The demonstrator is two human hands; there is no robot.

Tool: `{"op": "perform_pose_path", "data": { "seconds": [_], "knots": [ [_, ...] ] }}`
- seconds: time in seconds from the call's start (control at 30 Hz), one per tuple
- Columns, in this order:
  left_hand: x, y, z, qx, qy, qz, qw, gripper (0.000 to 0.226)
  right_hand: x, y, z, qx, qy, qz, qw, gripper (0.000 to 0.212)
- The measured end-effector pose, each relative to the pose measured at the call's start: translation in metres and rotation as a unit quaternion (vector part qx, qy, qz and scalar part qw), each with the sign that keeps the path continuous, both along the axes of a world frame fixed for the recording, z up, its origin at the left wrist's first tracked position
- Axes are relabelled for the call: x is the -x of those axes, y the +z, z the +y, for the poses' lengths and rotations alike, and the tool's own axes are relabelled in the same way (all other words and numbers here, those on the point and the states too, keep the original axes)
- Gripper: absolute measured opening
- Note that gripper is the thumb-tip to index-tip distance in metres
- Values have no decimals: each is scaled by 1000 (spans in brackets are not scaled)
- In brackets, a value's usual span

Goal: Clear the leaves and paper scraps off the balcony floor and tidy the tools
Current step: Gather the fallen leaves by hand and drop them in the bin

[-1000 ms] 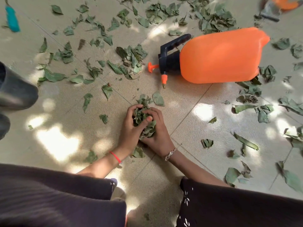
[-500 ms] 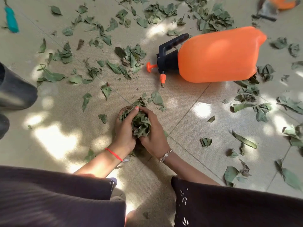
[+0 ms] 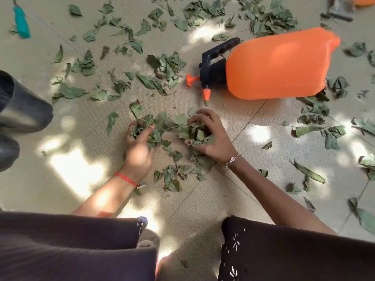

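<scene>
Gathering step: left hand [image 3: 139,147] grips one leaf clump [image 3: 146,129], right hand [image 3: 213,142] grips another, loose leaves [image 3: 172,177] on the floor [image 3: 203,203] just below both. Next likely calls for lifting both handfuls clear.

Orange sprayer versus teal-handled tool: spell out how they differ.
The orange sprayer is bulky, lying on its side; the teal-handled tool is slim, at far left. The sprayer has a black pump head; the tool's far end leaves the frame. Both lie on the floor among leaves.
</scene>
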State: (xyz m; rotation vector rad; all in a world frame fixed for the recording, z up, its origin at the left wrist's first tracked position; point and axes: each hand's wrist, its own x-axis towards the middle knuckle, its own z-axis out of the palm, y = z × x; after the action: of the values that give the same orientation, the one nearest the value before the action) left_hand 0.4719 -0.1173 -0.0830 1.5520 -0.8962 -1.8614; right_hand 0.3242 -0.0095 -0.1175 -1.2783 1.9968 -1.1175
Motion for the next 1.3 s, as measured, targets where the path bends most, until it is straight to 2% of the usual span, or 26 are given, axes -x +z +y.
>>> {"op": "perform_pose_path", "data": {
  "seconds": [0.03, 0.13, 0.17, 0.27, 0.33, 0.43, 0.5, 0.53, 0.6, 0.67, 0.77, 0.87, 1.03, 1.13, 1.17, 1.23, 1.3],
  "knots": [
    [-4, -1, -2, 8, -1, -8, 1000, 44, 5, -1, -2, -30, 35, 46, 998, 68],
    [-15, -3, -2, 20, -19, 9, 1000, 53, 11, -2, -7, -88, 115, 145, 979, 89],
    [-19, -4, -2, 22, -26, 12, 999, 52, 9, -1, -7, -98, 136, 154, 974, 92],
    [-28, -6, -2, 47, -49, 1, 998, 27, -3, 1, -2, -92, 179, 130, 971, 96],
    [-31, -3, -8, 80, -74, -6, 994, 28, -14, 0, 8, -72, 186, 126, 972, 97],
    [-36, -1, -26, 153, -102, -38, 982, 31, -32, -9, 25, -51, 194, 238, 950, 103],
    [-33, 2, -35, 214, -141, -28, 966, 31, -42, -17, 31, -63, 198, 307, 929, 108],
    [-29, 4, -39, 243, -159, -26, 957, 33, -45, -20, 32, -72, 191, 323, 924, 109],
    [-21, 3, -52, 307, -218, -75, 923, 35, -49, -22, 30, -93, 157, 324, 928, 110],
    [-14, -3, -65, 356, -321, -133, 867, 32, -50, -20, 26, -111, 124, 308, 937, 111],
    [-5, -13, -72, 375, -458, -162, 789, 21, -52, -19, 22, -135, 101, 297, 940, 112],
    [-1, -20, -61, 376, -522, -145, 752, 22, -55, -18, 18, -151, 75, 284, 944, 112],
    [-18, -30, -23, 357, -500, -78, 786, 59, -57, -17, 9, -136, 17, 240, 961, 107],
    [-29, -37, -6, 342, -507, -42, 790, 94, -55, -15, 4, -120, 3, 204, 972, 103],
    [-31, -38, -5, 337, -522, -54, 782, 107, -54, -15, 3, -116, -2, 203, 972, 104],
    [-32, -37, -7, 348, -568, -90, 740, 127, -54, -15, 2, -106, -5, 216, 971, 105],
    [-33, -37, -11, 380, -594, -105, 701, 131, -54, -18, 2, -83, 7, 216, 973, 100]
  ]
}}
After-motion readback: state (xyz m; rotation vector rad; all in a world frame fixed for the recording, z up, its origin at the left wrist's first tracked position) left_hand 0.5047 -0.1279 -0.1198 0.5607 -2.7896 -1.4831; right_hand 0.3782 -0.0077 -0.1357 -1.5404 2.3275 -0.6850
